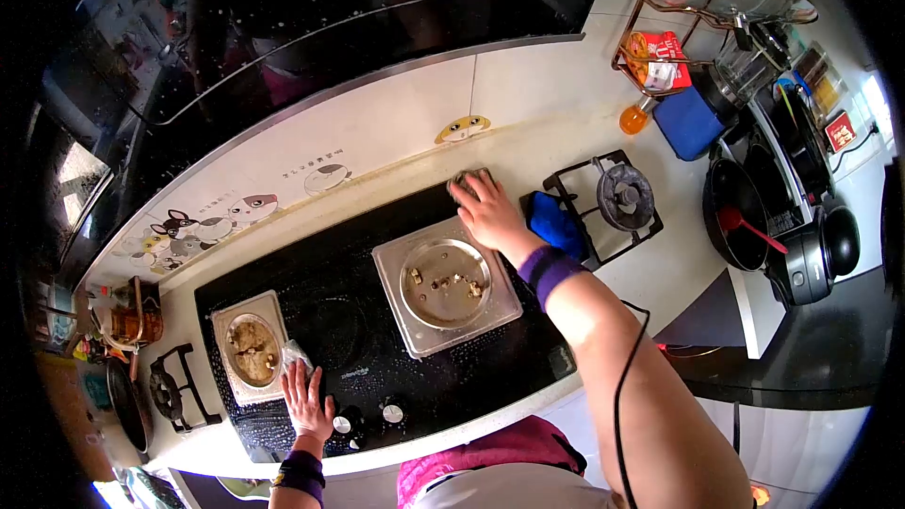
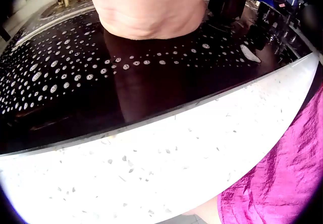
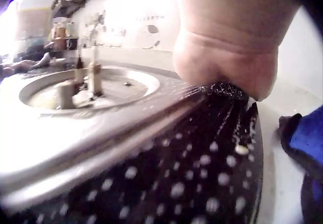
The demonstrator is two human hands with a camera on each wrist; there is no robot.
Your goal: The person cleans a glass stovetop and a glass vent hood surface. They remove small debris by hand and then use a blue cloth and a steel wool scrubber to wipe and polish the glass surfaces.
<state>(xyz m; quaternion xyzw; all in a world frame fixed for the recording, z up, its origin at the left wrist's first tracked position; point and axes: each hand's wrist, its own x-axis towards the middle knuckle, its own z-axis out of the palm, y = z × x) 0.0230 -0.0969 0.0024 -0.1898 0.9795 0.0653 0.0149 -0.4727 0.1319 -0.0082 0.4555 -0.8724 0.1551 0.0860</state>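
At the back right corner of the black glass cooktop, my right hand holds a steel wool scourer against the surface. In the right wrist view the dark scourer shows beneath the hand, with wet streaks beside it. My left hand rests with fingers extended on the left front of the cooktop, its fingertips at a crumpled whitish wad. Metal burner trays, a larger right one and a smaller left one, hold round recesses with burner parts and brownish residue.
Foamy droplets dot the glass around two knobs. A blue cloth, a pan support and a burner cap lie right of the cooktop. Another pan support is at left. Pans and a rack stand further right.
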